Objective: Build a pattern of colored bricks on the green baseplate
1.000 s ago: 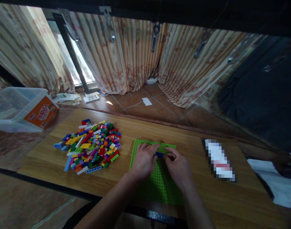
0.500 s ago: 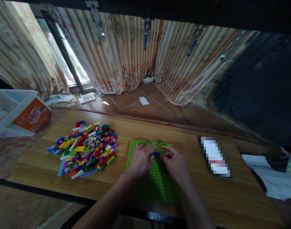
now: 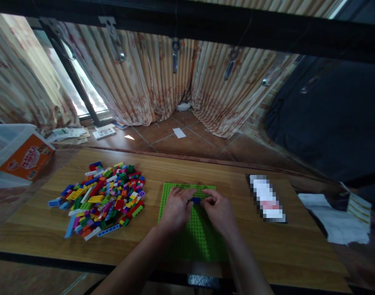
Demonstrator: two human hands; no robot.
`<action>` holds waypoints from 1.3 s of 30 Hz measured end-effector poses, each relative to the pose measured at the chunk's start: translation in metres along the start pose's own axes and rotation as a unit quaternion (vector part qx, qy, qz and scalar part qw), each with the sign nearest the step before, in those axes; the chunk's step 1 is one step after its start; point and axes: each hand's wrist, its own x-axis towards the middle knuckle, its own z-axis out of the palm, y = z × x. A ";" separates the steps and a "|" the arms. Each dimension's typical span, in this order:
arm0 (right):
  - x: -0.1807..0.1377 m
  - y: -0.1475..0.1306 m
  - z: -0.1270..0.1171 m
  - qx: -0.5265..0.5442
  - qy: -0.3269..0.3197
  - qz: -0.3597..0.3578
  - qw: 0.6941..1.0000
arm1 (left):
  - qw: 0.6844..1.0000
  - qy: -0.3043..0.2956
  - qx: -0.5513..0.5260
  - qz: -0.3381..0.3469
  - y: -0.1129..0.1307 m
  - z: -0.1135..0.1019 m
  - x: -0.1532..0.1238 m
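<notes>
A green studded baseplate (image 3: 202, 241) lies on the wooden table in front of me. Over its far half, both my hands meet at a small blue brick (image 3: 195, 200). My left hand (image 3: 176, 208) has its fingers closed at the brick's left end. From the right, the thumb and fingertips of my right hand (image 3: 217, 208) pinch the other end. My fingers partly cover the brick, and I cannot tell whether it is pressed onto the studs.
A heap of loose coloured bricks (image 3: 104, 196) spreads over the table's left side. A phone-like object with a blurred face (image 3: 265, 198) lies to the right. Beyond the left edge stands a clear plastic box (image 3: 9, 151) with an orange label. Papers (image 3: 337, 217) are at the far right.
The camera view has shifted a little, so the table and its things appear slightly farther left. My hands stay at the blue brick in nearly the same pose.
</notes>
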 end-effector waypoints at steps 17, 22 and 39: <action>-0.013 -0.011 0.011 -0.124 -0.005 -0.112 0.986 | 0.999 0.000 0.040 0.002 -0.007 -0.003 -0.005; -0.012 -0.011 0.012 -0.096 0.007 -0.110 0.989 | 0.995 0.033 0.082 -0.036 -0.006 -0.011 -0.006; -0.005 -0.010 0.016 -0.132 0.030 -0.094 0.986 | 0.994 -0.003 0.038 -0.106 -0.014 -0.041 -0.012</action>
